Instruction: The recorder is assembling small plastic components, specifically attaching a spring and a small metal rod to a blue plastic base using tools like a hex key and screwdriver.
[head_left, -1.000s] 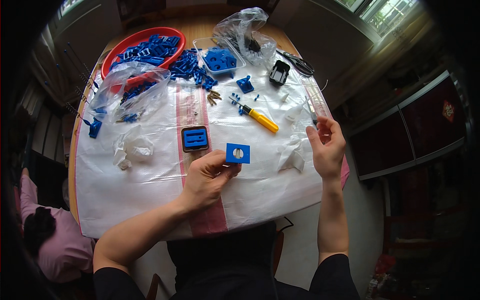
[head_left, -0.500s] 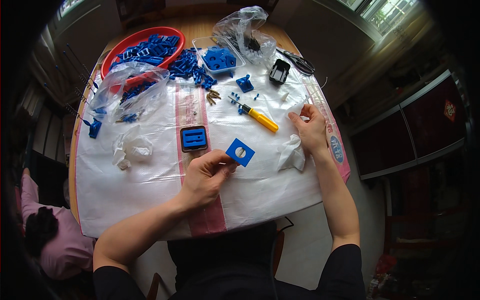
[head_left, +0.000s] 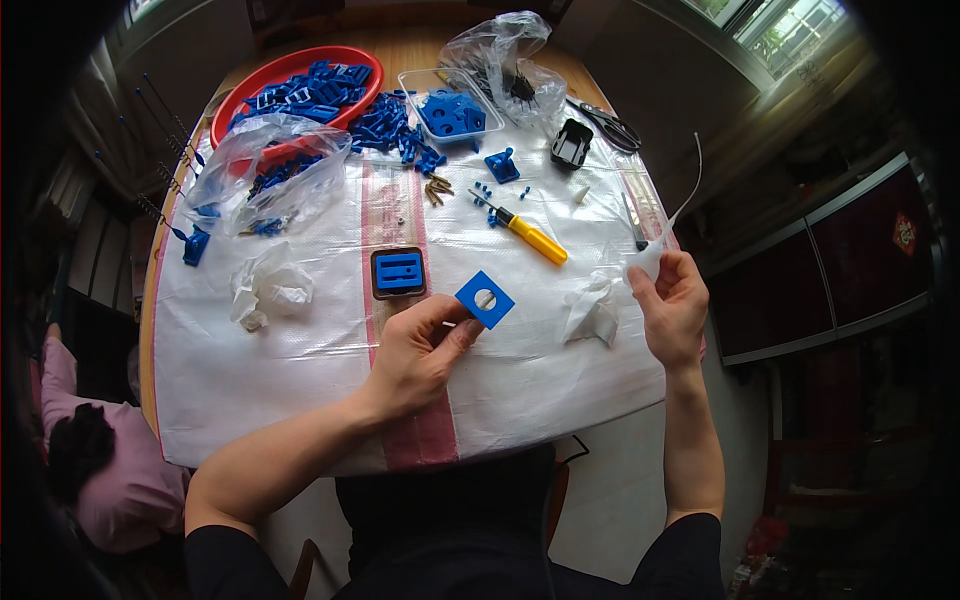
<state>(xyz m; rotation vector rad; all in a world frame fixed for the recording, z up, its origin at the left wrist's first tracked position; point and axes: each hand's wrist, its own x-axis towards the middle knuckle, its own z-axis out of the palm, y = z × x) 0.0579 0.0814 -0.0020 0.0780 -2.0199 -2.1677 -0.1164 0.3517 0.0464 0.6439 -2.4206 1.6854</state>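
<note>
My left hand (head_left: 425, 350) pinches a square blue plate (head_left: 502, 303) with a round hole, at its lower left edge, above the front middle of the table. Something light shows inside the hole. At the right, my right hand (head_left: 675, 315) is closed on a translucent white squeeze tube (head_left: 652, 258), whose long thin tip points up and away; the fingers hide its lower part. Beside this hand lies a crumpled white tissue (head_left: 590, 312). Just beyond my left hand sits a dark square tray (head_left: 398, 292) with a slotted blue block (head_left: 399, 268) in it.
A yellow-handled screwdriver (head_left: 538, 243), small blue bits, brass pieces (head_left: 437, 188) and a white cone (head_left: 581, 195) lie mid-table. Farther back are a red basin (head_left: 228, 108) of blue parts, a clear tub (head_left: 490, 128), plastic bags, a black box (head_left: 571, 144) and scissors (head_left: 615, 130).
My right hand has drawn back toward me and to the right, lifting the white tube so its tip points up. My left hand still holds the blue plate in nearly the same place.
</note>
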